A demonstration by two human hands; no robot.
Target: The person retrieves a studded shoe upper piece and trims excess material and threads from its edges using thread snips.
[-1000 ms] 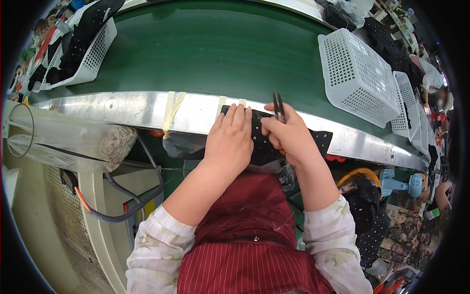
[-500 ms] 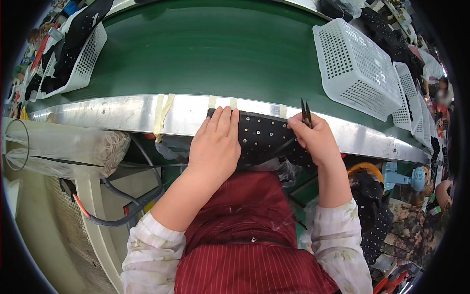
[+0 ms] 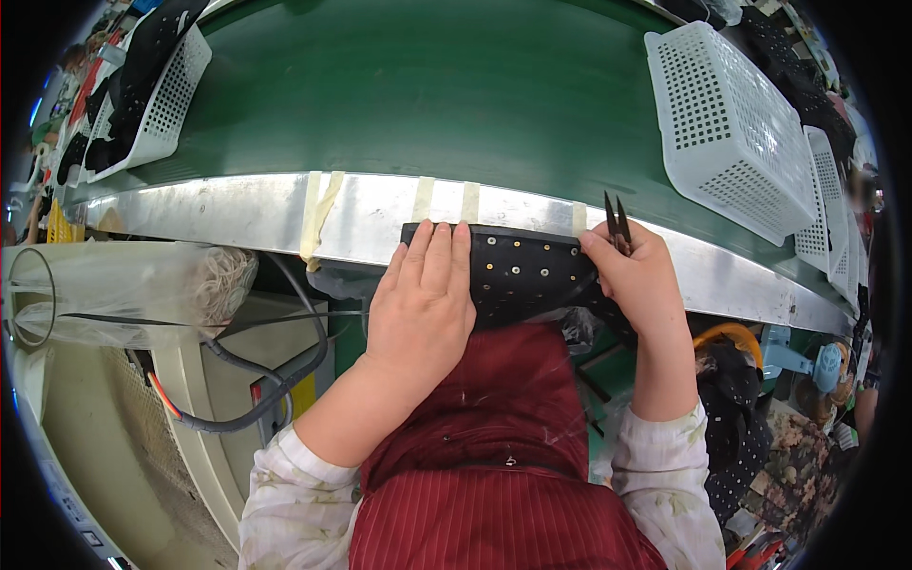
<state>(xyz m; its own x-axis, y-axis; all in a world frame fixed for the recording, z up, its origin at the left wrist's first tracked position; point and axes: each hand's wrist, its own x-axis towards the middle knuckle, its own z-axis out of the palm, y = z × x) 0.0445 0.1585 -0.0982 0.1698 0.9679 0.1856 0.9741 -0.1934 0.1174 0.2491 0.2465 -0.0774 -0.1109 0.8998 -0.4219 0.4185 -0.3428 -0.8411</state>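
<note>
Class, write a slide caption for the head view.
Left hand flat on studded black fabric; right hand at the fabric's edge, holding a dark two-pronged tool.

white perforated basket [image 3: 727,123] on green surface [image 3: 427,95]

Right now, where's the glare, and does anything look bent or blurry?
Head view: glare whitens the metal rail, which bows with fisheye distortion; head view: studded black fabric looks fairly sharp; head view: clutter by upper-right rim looks smeared.
</note>
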